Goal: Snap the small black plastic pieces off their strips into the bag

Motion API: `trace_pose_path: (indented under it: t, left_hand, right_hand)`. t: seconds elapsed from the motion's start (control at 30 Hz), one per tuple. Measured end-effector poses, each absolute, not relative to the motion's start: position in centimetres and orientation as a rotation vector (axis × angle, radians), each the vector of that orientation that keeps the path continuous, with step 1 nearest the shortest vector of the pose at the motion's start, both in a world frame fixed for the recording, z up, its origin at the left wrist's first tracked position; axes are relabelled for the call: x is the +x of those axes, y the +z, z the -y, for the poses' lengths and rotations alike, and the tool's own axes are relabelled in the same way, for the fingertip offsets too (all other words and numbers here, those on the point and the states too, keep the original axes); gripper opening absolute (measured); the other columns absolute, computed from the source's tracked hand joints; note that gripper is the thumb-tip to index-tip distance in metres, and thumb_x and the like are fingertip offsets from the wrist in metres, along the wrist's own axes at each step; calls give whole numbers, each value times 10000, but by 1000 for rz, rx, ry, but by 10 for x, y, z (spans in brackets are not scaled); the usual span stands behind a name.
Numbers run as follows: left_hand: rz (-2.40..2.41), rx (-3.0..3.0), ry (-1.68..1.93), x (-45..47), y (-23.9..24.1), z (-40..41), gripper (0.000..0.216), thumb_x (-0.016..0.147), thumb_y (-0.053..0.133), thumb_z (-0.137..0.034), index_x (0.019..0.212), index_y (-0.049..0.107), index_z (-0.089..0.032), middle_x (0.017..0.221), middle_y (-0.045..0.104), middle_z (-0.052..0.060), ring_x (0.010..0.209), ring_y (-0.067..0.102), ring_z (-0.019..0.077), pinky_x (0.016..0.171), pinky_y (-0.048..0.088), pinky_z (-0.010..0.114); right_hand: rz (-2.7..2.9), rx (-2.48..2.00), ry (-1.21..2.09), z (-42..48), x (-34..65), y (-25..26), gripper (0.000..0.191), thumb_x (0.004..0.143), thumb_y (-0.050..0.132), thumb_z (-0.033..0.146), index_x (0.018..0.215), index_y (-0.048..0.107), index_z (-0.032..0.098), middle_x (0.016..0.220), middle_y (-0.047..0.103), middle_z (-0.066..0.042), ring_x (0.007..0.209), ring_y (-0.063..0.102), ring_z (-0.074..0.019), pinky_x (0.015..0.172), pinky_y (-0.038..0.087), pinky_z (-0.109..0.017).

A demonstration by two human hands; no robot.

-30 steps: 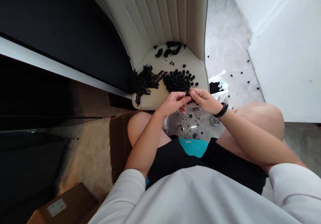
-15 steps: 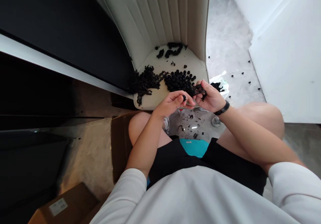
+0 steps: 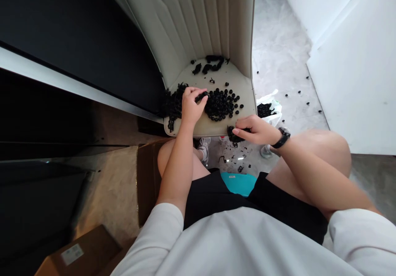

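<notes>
With black scrap (image 3: pixel 230 133) pinched in right hand (image 3: pixel 254 130), guide left hand (image 3: pixel 191 106), grip impossible to tell, gently left of rings (image 3: pixel 218 105).

Small round black beads (image 3: pixel 218 104), some showing a central hole, form a dense pile on a pale seat (image 3: pixel 201 125), with loose ones scattered along its right side. Left of the pile lies a tangled heap of black, lacy strips (image 3: pixel 173 104), partly covered by the left hand (image 3: pixel 191 107). A crumpled black scrap (image 3: pixel 232 134), pinched in the right hand (image 3: pixel 258 130), is at the seat's near edge.
</notes>
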State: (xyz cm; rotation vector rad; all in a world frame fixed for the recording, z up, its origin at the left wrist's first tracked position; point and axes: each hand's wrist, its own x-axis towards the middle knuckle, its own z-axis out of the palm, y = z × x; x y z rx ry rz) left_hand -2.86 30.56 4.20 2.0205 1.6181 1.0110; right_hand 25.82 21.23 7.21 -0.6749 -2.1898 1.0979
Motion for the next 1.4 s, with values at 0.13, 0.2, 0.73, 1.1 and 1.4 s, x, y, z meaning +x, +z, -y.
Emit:
trace_pose_path:
  t: [0.13,0.2,0.73,1.1,1.4]
  left_hand:
    - [-1790,1981,952,-20,19,-325,327,1004,720,-261,1314,823,-233,1358,604,155,1384,594,319,1308,439,508]
    - [-1829,1955,923,-14,9,-327,337,1015,706,-284,1329,821,-246,1371,596,160,1397,585,330,1311,436,529]
    - [-1240,1969,1276,8,43,-283,336,1129,479,-378,1186,770,-220,1227,720,121,1231,683,251,1193,529,450]
    - [-913,1596,744,35,42,-223,443,952,797,-616,1065,753,-190,951,754,52,915,708,193,879,560,315]
    - [-887,1686,772,35,57,-221,356,1001,755,-537,1089,768,-192,1035,767,55,980,689,203,911,522,321]
  right_hand:
    - [2303,-664,1083,-208,251,62,482,1142,516,392,701,413,228,680,464,9,639,437,-137,660,338,-316]
    - [2318,-657,1091,-207,251,61,471,1140,509,386,706,412,231,690,482,1,658,448,-145,674,345,-319]
    - [2151,-774,962,-217,262,73,419,1090,640,415,756,466,233,713,508,21,670,432,-143,660,335,-308]
    - [1935,-1059,785,-227,265,81,448,1103,595,420,724,453,229,642,407,31,633,377,-150,643,293,-336]
    - [1836,-964,1322,-230,266,74,483,1126,511,622,986,669,189,866,643,-28,788,566,-173,712,437,-308]
